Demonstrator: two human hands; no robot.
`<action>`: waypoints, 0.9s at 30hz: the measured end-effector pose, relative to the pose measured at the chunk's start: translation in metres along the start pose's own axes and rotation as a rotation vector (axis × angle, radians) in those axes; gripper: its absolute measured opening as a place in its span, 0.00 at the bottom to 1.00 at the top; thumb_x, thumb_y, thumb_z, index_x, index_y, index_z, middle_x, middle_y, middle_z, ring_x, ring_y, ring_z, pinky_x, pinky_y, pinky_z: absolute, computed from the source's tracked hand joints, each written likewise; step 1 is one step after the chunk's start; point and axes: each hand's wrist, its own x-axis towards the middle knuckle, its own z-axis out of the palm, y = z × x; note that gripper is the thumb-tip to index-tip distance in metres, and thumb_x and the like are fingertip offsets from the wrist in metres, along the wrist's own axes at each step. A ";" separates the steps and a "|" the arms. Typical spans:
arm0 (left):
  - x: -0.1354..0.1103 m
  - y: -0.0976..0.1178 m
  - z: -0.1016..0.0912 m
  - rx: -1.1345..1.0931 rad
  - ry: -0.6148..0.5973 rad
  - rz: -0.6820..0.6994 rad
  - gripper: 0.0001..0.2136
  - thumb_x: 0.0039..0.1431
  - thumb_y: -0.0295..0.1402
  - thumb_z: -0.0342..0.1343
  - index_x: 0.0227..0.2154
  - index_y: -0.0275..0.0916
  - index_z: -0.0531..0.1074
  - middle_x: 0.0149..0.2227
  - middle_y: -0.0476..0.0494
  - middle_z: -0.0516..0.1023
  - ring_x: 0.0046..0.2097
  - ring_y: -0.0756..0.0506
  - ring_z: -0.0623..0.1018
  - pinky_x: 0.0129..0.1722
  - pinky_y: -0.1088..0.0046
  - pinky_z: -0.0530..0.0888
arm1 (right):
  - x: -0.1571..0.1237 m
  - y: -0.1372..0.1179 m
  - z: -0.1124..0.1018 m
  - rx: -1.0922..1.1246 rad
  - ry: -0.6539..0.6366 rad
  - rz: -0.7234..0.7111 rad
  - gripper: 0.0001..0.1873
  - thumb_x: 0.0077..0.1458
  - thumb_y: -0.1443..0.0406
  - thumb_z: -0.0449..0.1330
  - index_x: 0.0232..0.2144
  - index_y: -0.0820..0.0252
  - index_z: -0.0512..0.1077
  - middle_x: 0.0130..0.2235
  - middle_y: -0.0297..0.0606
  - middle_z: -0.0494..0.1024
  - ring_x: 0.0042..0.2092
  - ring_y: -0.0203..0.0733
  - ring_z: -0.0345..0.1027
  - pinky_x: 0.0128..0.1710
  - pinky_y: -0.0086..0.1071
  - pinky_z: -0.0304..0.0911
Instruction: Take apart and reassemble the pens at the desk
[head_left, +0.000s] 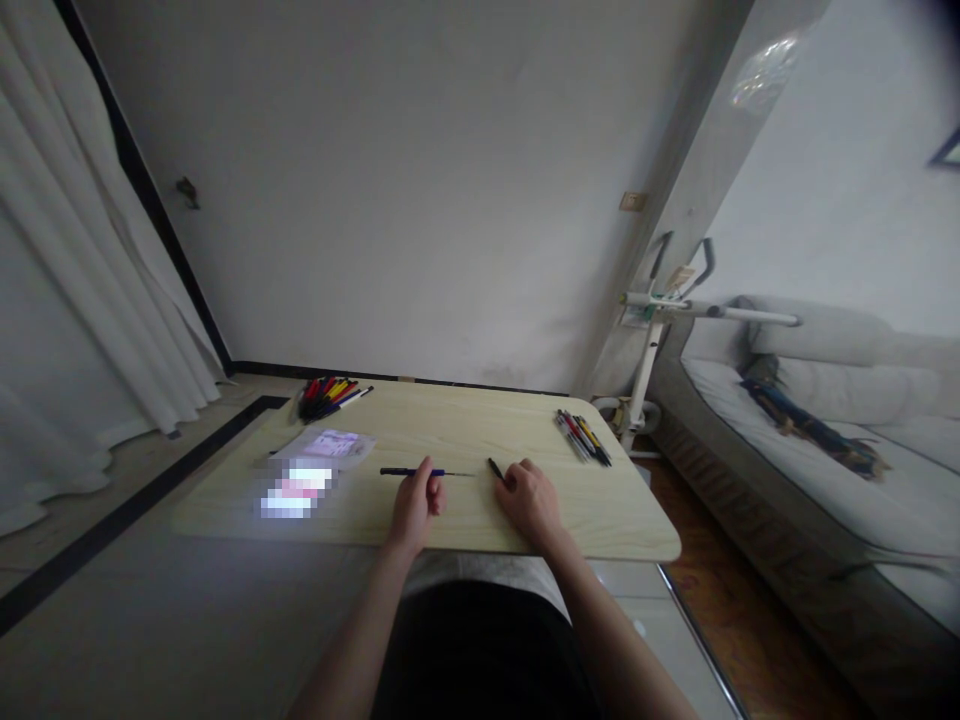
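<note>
My left hand (417,503) rests on the pale wooden table (465,420) with its fingers curled round a thin dark pen (409,471) that points left. My right hand (531,499) lies just to the right of it. Its fingers are closed on a short black piece (496,468), perhaps a pen cap. The two hands are a short way apart near the table's front edge.
A bundle of red, yellow and black pens (330,396) lies at the table's back left. Several more pens (583,436) lie at the back right. A plastic packet (330,446) sits left of my hands. A sofa (825,400) and a white stand (652,340) are on the right.
</note>
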 end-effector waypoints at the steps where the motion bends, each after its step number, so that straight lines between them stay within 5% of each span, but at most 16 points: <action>1: 0.000 0.000 0.000 0.001 -0.002 0.000 0.19 0.49 0.45 0.49 0.13 0.38 0.54 0.10 0.55 0.57 0.14 0.55 0.58 0.15 0.79 0.55 | 0.000 0.000 0.000 -0.003 0.006 -0.005 0.08 0.49 0.63 0.54 0.21 0.59 0.67 0.28 0.36 0.67 0.29 0.35 0.60 0.28 0.27 0.50; 27: 0.001 -0.002 0.000 0.044 0.017 0.008 0.19 0.49 0.45 0.48 0.13 0.39 0.55 0.10 0.55 0.57 0.13 0.55 0.58 0.14 0.79 0.54 | -0.002 0.002 0.000 0.073 0.042 -0.019 0.10 0.49 0.61 0.55 0.21 0.59 0.68 0.27 0.36 0.68 0.28 0.35 0.60 0.28 0.27 0.50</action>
